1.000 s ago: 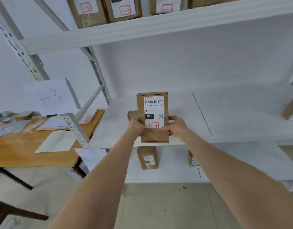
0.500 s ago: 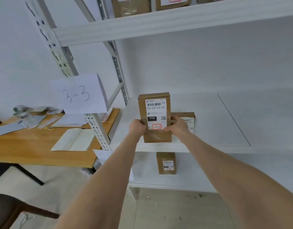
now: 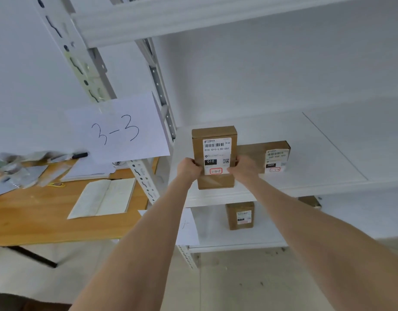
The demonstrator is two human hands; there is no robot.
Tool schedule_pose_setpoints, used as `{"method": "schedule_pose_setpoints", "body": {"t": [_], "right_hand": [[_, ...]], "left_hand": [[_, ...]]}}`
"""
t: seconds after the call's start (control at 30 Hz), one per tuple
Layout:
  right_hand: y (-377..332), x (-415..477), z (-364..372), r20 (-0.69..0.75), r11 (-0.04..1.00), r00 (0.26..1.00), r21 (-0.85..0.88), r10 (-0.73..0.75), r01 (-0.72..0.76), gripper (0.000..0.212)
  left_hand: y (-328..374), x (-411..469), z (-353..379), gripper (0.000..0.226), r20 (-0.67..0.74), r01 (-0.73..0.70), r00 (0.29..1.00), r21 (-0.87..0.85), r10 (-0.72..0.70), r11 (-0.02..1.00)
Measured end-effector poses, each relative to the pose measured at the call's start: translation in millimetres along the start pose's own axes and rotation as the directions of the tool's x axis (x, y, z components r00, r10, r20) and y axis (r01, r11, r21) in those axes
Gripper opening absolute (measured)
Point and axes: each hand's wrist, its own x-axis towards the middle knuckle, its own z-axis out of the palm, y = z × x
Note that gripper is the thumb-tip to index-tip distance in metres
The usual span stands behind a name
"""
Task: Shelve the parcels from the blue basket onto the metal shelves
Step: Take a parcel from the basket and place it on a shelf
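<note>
Parcel (image 3: 213, 153) of brown cardboard stands upright between your two hands, label facing you, low over the front left part of the middle metal shelf (image 3: 317, 158). Whether its bottom edge rests on the board or hangs just above it cannot be told. Your left hand (image 3: 189, 168) grips its left edge with curled fingers. Your right hand (image 3: 244, 168) grips its right edge, thumb across the label's margin; the fingers behind the box are hidden. The label reads 010-010-L30-551, and the red-framed handwritten mark at its foot is too small to read surely.

Just behind and to the right, a second parcel (image 3: 269, 154) lies on the same shelf, its left part covered by the held box and your right hand. On the lower shelf (image 3: 216, 240) stands a small parcel (image 3: 239, 215), its label blurred. Farther right, another box (image 3: 309, 201) shows only a corner under the shelf edge.

A paper sign (image 3: 119, 131) marked 3-3 hangs on the shelf upright (image 3: 79, 59). Left of the rack, a wooden table (image 3: 36, 223) carries an open notebook (image 3: 103, 198) and loose papers, cut off at the left edge of view.
</note>
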Motion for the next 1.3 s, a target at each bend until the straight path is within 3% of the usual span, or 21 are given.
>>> {"method": "schedule_pose_setpoints", "body": {"t": [0.27,0.43,0.6,0.9,1.17,1.3], "right_hand": [[11.1,0.1,19.1,-0.038,0.998,0.999,-0.057,-0.035,0.032,0.024],[13.7,3.3,24.3,-0.048,0.998,0.998,-0.053,-0.028,0.026,0.021],[14.0,6.4,29.0,-0.031,0.998,0.999,-0.062,-0.014,0.012,0.021],[17.3,12.7,27.9,-0.007,0.995,0.999,-0.088,0.042,-0.043,0.022],[13.3,12.4,26.0,0.062,0.995,0.996,-0.086,0.061,-0.056,0.034],[10.0,8.5,17.2,0.048,0.994,0.997,-0.096,0.061,-0.056,0.058]], "left_hand": [[-20.0,8.6,11.9,0.008,0.045,0.02,0.999,0.053,-0.022,0.998],[-25.2,13.8,15.6,0.021,0.076,0.028,0.997,0.077,-0.034,0.997],[-26.1,17.6,17.7,0.012,0.067,0.052,0.996,0.097,-0.059,0.994],[-25.9,21.8,27.8,0.021,0.092,0.072,0.993,0.057,-0.077,0.996],[-20.3,15.6,24.6,0.026,0.126,0.085,0.988,0.059,-0.092,0.995],[-14.9,6.9,16.6,0.036,0.106,0.05,0.993,0.085,-0.059,0.995]]}}
